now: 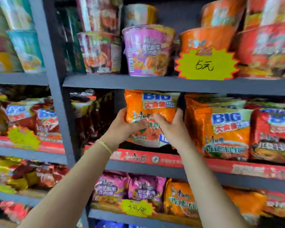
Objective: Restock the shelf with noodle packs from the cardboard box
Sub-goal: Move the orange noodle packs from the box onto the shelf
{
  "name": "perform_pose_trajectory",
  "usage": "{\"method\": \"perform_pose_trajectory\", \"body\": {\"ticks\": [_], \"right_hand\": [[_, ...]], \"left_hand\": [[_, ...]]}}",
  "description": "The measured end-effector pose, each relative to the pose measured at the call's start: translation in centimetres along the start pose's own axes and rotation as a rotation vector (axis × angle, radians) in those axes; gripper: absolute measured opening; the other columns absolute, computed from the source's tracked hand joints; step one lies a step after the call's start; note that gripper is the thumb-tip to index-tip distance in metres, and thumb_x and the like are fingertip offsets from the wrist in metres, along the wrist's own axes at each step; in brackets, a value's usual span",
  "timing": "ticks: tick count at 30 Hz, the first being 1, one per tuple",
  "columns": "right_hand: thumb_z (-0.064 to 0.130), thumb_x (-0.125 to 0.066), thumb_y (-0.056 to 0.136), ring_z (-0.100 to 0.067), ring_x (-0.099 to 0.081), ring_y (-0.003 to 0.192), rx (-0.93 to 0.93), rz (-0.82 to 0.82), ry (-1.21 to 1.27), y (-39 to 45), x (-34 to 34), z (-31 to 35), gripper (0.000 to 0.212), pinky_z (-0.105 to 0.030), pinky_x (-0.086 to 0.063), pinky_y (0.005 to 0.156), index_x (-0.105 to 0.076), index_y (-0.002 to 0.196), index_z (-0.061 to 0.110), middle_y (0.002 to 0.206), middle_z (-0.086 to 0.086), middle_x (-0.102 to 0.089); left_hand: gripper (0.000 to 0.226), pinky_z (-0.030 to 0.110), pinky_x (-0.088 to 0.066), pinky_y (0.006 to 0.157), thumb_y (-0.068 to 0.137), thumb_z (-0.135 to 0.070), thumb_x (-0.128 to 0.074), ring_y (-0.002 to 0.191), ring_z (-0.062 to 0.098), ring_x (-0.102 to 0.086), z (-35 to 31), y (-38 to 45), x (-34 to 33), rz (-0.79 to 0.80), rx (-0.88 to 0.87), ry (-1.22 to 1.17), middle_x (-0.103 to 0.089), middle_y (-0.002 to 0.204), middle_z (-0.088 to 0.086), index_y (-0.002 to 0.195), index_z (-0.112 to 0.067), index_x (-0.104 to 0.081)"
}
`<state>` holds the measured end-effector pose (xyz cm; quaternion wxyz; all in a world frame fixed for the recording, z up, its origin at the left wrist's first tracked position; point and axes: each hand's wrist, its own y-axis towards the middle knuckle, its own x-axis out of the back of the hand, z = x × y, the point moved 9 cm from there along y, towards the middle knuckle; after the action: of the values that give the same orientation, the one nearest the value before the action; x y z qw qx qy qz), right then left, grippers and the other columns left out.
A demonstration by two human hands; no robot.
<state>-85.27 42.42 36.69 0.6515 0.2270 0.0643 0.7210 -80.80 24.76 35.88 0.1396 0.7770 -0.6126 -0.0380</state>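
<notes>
Mid-task, by my read: middle grey metal shelf [155,168] at frame centre has matching orange packs [220,127] already standing to the right, but a dark gap w/ no pack left of centre. Cardboard box not in view, so can't tell how many packs remain.

Orange foil noodle pack w/ blue "BIG" label [150,111] is upright at frame centre, in the shelf opening, bottom edge above the red shelf strip [155,159]. Left hand [122,127] grips its lower-left edge, fingers curled across the front. Right hand [173,127] grips the lower-right edge, thumb up the side.
</notes>
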Motion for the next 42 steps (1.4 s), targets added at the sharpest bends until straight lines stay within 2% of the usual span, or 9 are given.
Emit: {"method": "perform_pose_trajectory", "body": {"ticks": [2,4,8,15,18,22,28,32,42], "right_hand": [[0.064,-0.07,0.075,-0.011,-0.061,0.105,-0.02,-0.036,-0.093,0.4,0.7,-1.4,0.083,-0.023,-0.054,0.085,-0.033,0.136,0.021,0.123,0.004,-0.058],[0.059,-0.074,0.074,-0.016,-0.059,0.114,-0.023,-0.036,-0.167,0.4,0.9,-2.1,0.085,-0.036,-0.054,0.093,-0.032,0.139,0.022,0.13,0.002,-0.054],[0.036,-0.072,0.088,-0.019,-0.053,0.122,-0.054,0.001,-0.431,0.6,1.5,-3.2,0.075,-0.025,-0.045,0.085,-0.026,0.144,0.019,0.14,-0.001,-0.044],[0.026,-0.067,0.093,-0.027,-0.059,0.116,0.095,-0.131,-0.887,2.1,2.2,-1.0,0.066,-0.036,-0.058,0.086,-0.029,0.145,0.012,0.141,-0.013,-0.042],[0.026,-0.06,0.095,-0.029,-0.062,0.106,0.156,0.098,-1.026,3.0,-0.8,-1.3,0.053,-0.041,-0.059,0.081,-0.034,0.141,0.019,0.139,-0.013,-0.045],[0.026,-0.064,0.093,-0.034,-0.046,0.125,0.01,0.349,-1.124,4.3,-2.6,-4.9,0.063,-0.045,-0.052,0.093,-0.029,0.145,0.03,0.147,-0.01,-0.026],[0.026,-0.065,0.092,-0.038,-0.018,0.146,-0.08,0.376,-1.196,6.2,-2.7,-7.7,0.078,-0.048,-0.04,0.109,-0.017,0.154,0.027,0.16,-0.008,0.0],[0.026,-0.061,0.095,-0.041,-0.01,0.149,-0.122,0.395,-1.176,6.6,-2.4,-8.7,0.084,-0.05,-0.033,0.114,-0.003,0.156,0.034,0.163,-0.011,0.017],[0.03,-0.065,0.093,-0.042,-0.005,0.149,-0.126,0.313,-1.198,8.3,-0.1,-9.8,0.086,-0.05,-0.032,0.117,-0.007,0.157,0.026,0.162,-0.014,0.01]], "left_hand": [[0.066,0.015,-0.054,0.063,0.076,-0.014,-0.084,0.082,0.008,-0.072,0.9,1.9,-1.3,0.026,0.022,0.027,-0.071,0.107,0.002,0.129,-0.012,-0.047],[0.072,0.022,-0.056,0.072,0.071,-0.02,-0.088,0.09,0.011,-0.072,2.2,3.5,-1.9,0.039,0.049,0.068,-0.071,0.109,0.0,0.13,-0.012,-0.047],[0.093,0.044,-0.055,0.094,0.056,-0.024,-0.095,0.106,0.02,-0.067,4.3,6.4,-3.7,0.147,0.113,0.144,-0.066,0.119,0.0,0.131,-0.02,-0.04],[0.124,0.052,-0.053,0.099,0.026,-0.055,-0.098,0.112,0.018,-0.066,6.2,13.3,-4.9,0.231,0.039,0.342,-0.067,0.123,-0.007,0.135,-0.025,-0.045],[0.109,0.048,-0.053,0.098,0.039,-0.041,-0.096,0.112,0.021,-0.063,5.9,14.1,-5.5,0.197,0.059,0.395,-0.065,0.123,-0.004,0.134,-0.021,-0.045],[0.095,0.047,-0.054,0.096,0.046,-0.039,-0.09,0.11,0.025,-0.064,6.0,15.2,-6.0,0.146,0.084,0.474,-0.066,0.122,0.002,0.131,-0.021,-0.051],[0.065,0.041,-0.06,0.077,0.079,-0.012,-0.081,0.114,0.027,-0.06,7.5,15.9,-7.5,0.163,0.176,0.225,-0.06,0.126,0.004,0.133,-0.018,-0.047],[0.06,0.045,-0.06,0.086,0.083,-0.014,-0.077,0.118,0.028,-0.06,8.4,16.5,-8.5,0.187,0.191,0.125,-0.06,0.13,0.004,0.135,-0.018,-0.047],[0.042,0.045,-0.061,0.082,0.092,-0.023,-0.069,0.117,0.03,-0.061,7.7,17.5,-12.7,0.204,0.139,0.233,-0.058,0.133,0.006,0.129,-0.019,-0.049]]}}
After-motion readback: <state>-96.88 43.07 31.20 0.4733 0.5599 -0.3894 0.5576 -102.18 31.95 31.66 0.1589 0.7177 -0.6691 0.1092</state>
